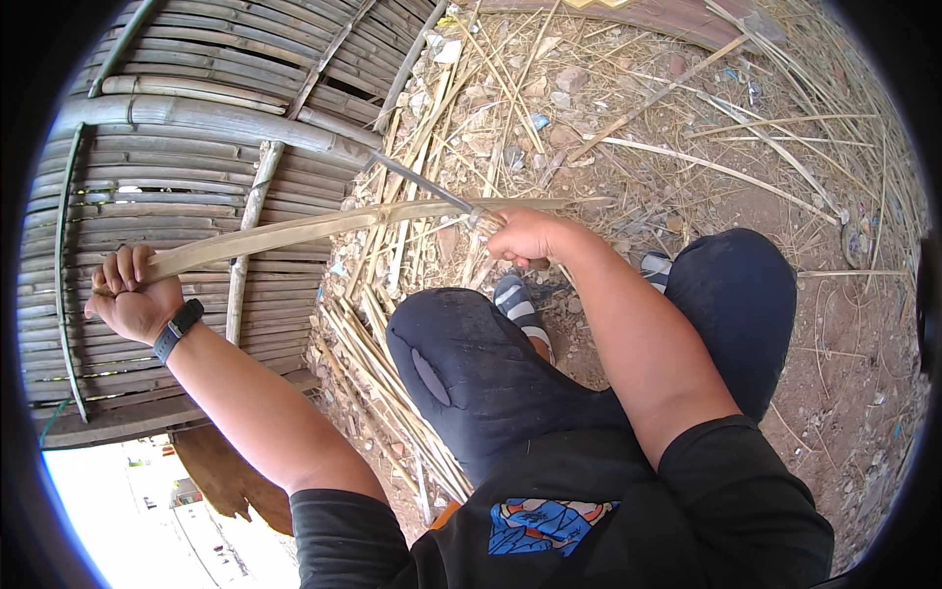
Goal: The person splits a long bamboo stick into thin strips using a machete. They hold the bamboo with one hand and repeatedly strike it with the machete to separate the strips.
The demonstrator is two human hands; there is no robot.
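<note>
My left hand [137, 293], with a dark watch on its wrist, is closed round the near end of a long pale bamboo strip [294, 232]. The strip runs to the right in front of the slatted wall, narrowing to a point past my other hand. My right hand [525, 238] grips the handle of a long-bladed knife [427, 184]. Its narrow grey blade points up and left, crossing the strip close to the handle. Whether the edge bites into the strip, I cannot tell.
On the left stands a bamboo-slat wall [186, 177] with thick poles. Split bamboo strips [383, 353] lie in a heap beside my left knee. More thin strips and shavings litter the stony dirt ground [844, 393]. A curved brown board [638, 22] lies at the far edge.
</note>
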